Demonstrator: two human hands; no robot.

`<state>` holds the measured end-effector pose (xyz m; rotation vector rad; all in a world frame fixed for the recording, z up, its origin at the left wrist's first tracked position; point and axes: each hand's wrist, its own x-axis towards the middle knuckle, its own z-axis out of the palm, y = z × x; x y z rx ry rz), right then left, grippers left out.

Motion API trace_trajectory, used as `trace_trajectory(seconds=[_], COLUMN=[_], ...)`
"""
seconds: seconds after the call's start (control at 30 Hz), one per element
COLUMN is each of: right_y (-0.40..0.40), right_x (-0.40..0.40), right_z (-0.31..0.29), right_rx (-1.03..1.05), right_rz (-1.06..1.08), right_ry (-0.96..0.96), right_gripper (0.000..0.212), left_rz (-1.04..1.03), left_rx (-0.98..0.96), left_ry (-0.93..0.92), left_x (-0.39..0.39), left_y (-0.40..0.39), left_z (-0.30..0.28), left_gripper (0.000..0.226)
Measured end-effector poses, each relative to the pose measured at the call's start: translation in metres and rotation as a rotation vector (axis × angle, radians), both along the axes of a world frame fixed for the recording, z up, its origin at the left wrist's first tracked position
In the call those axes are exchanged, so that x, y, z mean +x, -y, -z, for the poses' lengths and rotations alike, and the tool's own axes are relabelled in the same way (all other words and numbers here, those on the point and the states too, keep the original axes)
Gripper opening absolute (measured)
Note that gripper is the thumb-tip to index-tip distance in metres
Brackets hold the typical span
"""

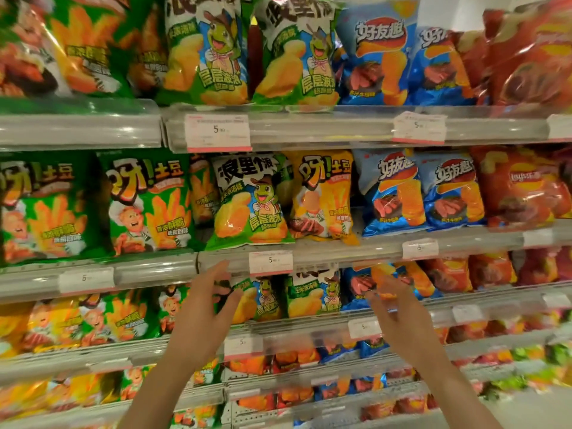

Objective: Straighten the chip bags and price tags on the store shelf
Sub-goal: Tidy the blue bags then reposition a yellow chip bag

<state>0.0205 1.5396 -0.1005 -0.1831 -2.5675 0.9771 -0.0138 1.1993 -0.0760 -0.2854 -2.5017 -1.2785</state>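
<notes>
Reaching with both hands spread and holding nothing, you have your left hand (207,308) just at the left edge of the green chip bag (260,300) at lower centre of the frame; whether it touches cannot be told. The bag stands upright, lying to that hand's right. Your right hand (394,308) sits beside the blue bag (356,286), farther off. The price tag (270,263) hangs just above.

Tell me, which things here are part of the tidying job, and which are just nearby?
Part of the job:
- left hand, open, reaching at the turtle chip bag
- right hand, open, at the blue chip bag
- price tag above them

Just nearby:
- red chip bags
- top-shelf bags
</notes>
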Motion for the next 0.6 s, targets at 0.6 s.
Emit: trace_trajectory(seconds=[0.6], right_y=[-0.042], right_x=[-0.106], right_z=[-0.116], right_rx=[0.281], right_rz=[-0.102], right_ry=[-0.011], right_gripper=[0.05], left_rz=[0.041], left_rx=[-0.693], left_ry=[-0.436], left_x=[-0.096], left_y=[-0.103], left_z=[-0.104], left_gripper=[0.047])
